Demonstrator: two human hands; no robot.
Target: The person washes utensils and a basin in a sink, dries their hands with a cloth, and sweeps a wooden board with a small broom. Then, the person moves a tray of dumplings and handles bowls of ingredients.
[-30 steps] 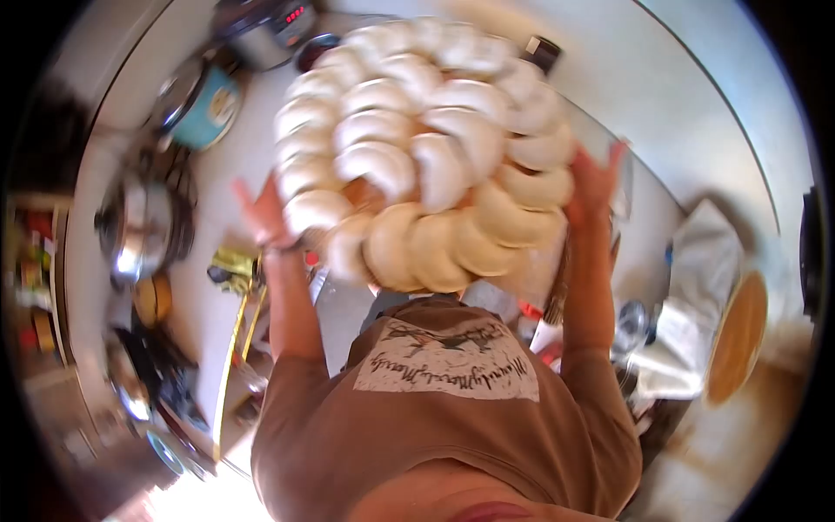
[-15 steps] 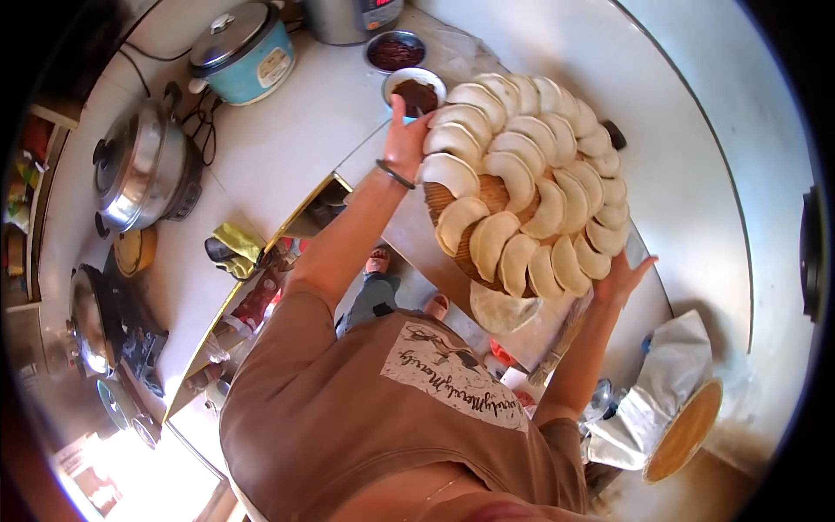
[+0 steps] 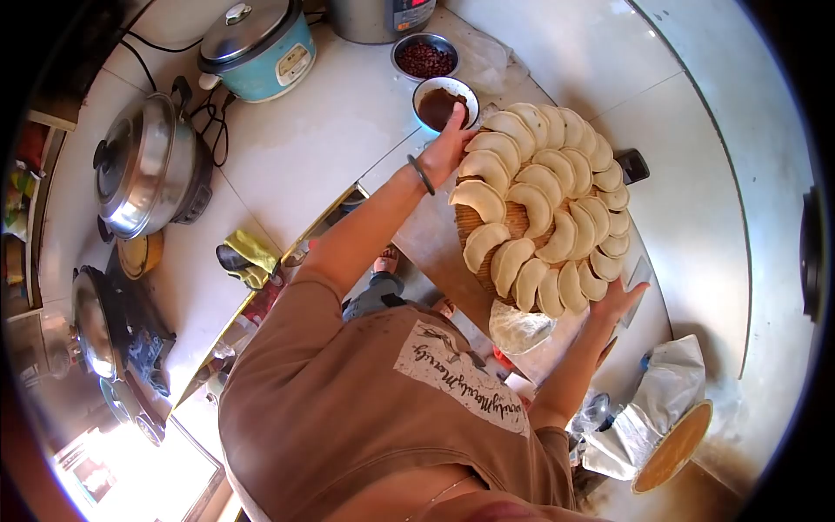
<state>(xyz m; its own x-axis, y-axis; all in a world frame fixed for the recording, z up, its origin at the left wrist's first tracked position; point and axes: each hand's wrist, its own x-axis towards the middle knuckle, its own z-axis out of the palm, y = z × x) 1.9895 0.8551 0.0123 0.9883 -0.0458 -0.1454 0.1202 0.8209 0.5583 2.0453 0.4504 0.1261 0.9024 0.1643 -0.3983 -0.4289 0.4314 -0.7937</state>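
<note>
A round brown woven tray (image 3: 515,219) carries rings of pale, crescent-shaped dumplings (image 3: 557,235). My left hand (image 3: 448,148) grips its upper-left edge, thumb pointing up beside a small bowl of dark brown paste (image 3: 445,104). On the lower-right edge, my right hand (image 3: 617,302) holds the tray with the thumb spread outward; its other fingers are partly hidden. Close to the near rim sits a white, floury-looking bowl or bag (image 3: 520,328). Whether the tray touches the surface beneath, I cannot tell.
A metal bowl of dark red beans (image 3: 424,57) stands behind the paste. Left on the counter are a blue rice cooker (image 3: 261,52), a steel lidded pot (image 3: 143,170) and a yellow-green cloth (image 3: 250,258). A small black object (image 3: 632,165) lies beyond the tray; a white sack (image 3: 652,400) is lower right.
The view has shifted, moving the scene right and down. The tray looks slightly smaller and sits a little nearer my body relative to the paste bowl; both hands keep their hold.
</note>
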